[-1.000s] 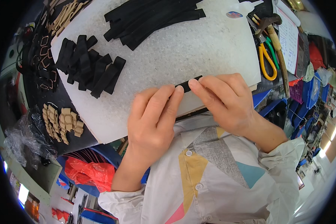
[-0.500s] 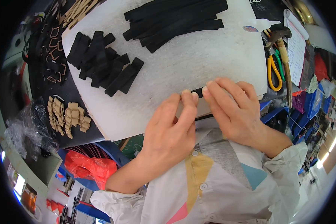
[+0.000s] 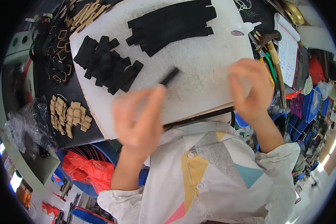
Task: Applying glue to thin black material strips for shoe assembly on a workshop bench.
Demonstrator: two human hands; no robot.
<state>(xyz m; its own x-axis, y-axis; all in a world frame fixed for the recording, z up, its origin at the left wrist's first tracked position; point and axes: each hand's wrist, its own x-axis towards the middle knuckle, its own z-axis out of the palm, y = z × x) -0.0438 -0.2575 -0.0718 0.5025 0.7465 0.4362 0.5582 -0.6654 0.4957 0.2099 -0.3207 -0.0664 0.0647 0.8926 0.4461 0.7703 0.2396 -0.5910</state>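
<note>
A short black fabric strip (image 3: 170, 77) juts from the fingertips of my left hand (image 3: 140, 117), pinched at its lower end and blurred by motion. Both are over the middle of a white board (image 3: 201, 80). My right hand (image 3: 252, 89) is at the board's right side, apart from the strip; its fingers look bent but are smeared, and nothing shows in them. Beyond my left hand lies a loose heap of folded short black strips (image 3: 104, 63). Long black strips (image 3: 171, 26) lie side by side at the board's far edge.
Right of the board are a white squeeze bottle (image 3: 246, 29), a hammer (image 3: 274, 56), green-handled pliers (image 3: 269, 67) and a notepad (image 3: 287, 52). At left lie tan folded loops (image 3: 72, 114), metal buckles (image 3: 61, 46) and clear plastic (image 3: 30, 125). A red bag (image 3: 84, 170) sits below.
My hands have come apart. The left has moved left with the black strip, which now points away from me. My right has moved right and off the strip. The view has shifted slightly.
</note>
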